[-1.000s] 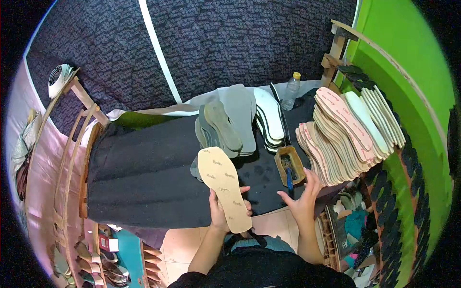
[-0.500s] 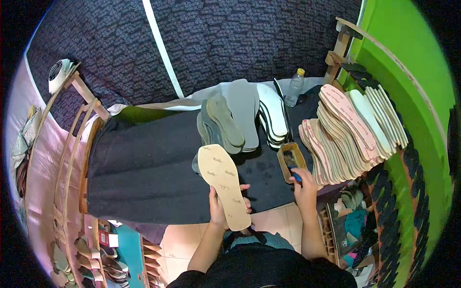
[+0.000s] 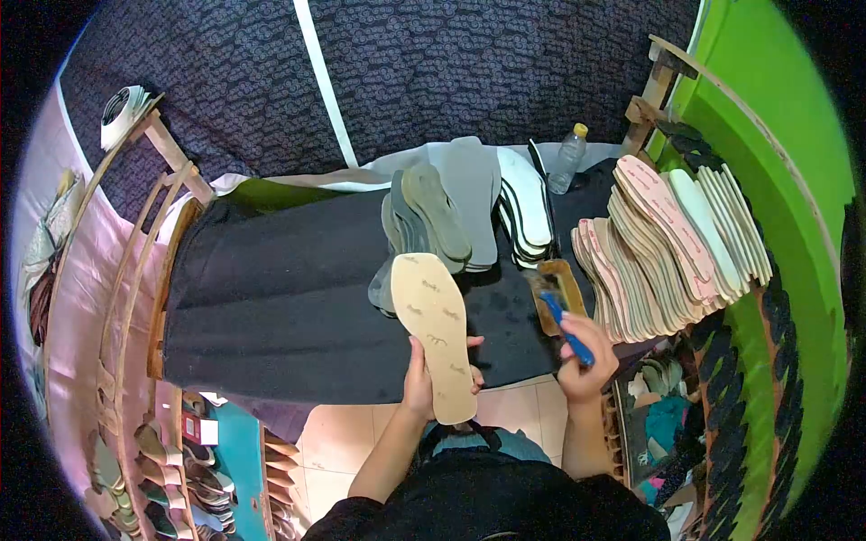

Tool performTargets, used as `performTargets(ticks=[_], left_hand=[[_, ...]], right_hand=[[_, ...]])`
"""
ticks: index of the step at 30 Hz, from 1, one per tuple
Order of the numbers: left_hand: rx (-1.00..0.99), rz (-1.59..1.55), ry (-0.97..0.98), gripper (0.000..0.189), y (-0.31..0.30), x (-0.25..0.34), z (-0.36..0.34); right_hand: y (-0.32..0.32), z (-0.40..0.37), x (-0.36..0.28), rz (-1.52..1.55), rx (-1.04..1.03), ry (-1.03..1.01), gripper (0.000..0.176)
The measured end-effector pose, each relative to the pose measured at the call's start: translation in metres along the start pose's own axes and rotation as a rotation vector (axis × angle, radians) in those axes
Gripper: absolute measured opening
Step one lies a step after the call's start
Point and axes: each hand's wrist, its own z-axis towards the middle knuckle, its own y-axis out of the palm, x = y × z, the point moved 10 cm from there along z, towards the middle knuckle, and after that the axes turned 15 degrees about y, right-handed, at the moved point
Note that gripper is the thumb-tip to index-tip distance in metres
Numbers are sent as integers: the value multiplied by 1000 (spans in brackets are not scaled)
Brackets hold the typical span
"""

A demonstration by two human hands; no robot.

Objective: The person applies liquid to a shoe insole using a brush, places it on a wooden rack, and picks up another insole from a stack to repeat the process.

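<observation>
I have my left hand (image 3: 418, 383) grasping a beige insole (image 3: 431, 311) over the near edge of the bench (image 3: 271, 316). My right hand (image 3: 588, 365) grips a blue-handled brush (image 3: 553, 307), head at the tan tray (image 3: 572, 293). Seemingly brush-loading; next calls for holding the insole steady.

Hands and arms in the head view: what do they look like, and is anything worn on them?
The left hand and right hand are bare: no gloves, and no watch or bracelet shows. The forearms are uncovered, with no markings or cables visible. The short sleeves are black, like the shirt.
</observation>
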Motion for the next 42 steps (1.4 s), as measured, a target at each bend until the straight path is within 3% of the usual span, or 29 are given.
performTargets(ticks=[2,4,5,7,11,12,14,16,19,22,24,26,27,30,32,37,38,42], left_hand=[[17,-3,-53,94,4,-7,-2],[-8,26,-70,93,10,-10,-3],[62,133,-55,89,4,-8,-4],[235,201,-26,78,-13,-6,-7],[195,231,108,75,-9,11,2],[199,231,115,75,-13,14,1],[50,276,131,76,-4,19,-1],[130,207,69,79,-8,14,-7],[-187,81,-41,79,13,-1,-15],[-120,66,-34,75,12,-2,-17],[-123,53,-31,73,10,-1,-17],[130,289,15,72,-18,8,-17],[133,288,17,72,-19,8,-18],[-138,119,-17,58,7,0,-22],[-126,106,-14,55,9,0,-23],[3,148,0,52,-13,2,-23],[82,231,26,52,-23,6,-24],[-38,119,-45,55,-1,5,-29]], right_hand=[[17,-8,-51,97,-143,-372,16],[37,-12,-68,222,-311,-425,17],[47,-19,-74,216,-345,-508,25],[61,-27,-85,186,-382,-617,22],[62,-50,-90,183,-485,-754,17],[63,-50,-93,210,-550,-732,15],[64,-47,-92,236,-553,-729,28],[62,-30,-98,270,-448,-711,15],[66,-3,-105,242,-289,-706,14],[66,1,-100,251,-204,-697,14],[69,-18,-100,304,-415,-738,13],[71,-40,-106,238,-528,-877,13],[70,-38,-107,254,-508,-880,14],[73,-17,-111,178,-367,-834,23],[79,0,-112,241,-352,-759,25],[80,-30,-104,382,-663,-783,25],[81,-29,-104,382,-664,-782,25],[81,-10,-113,232,-380,-800,18]])
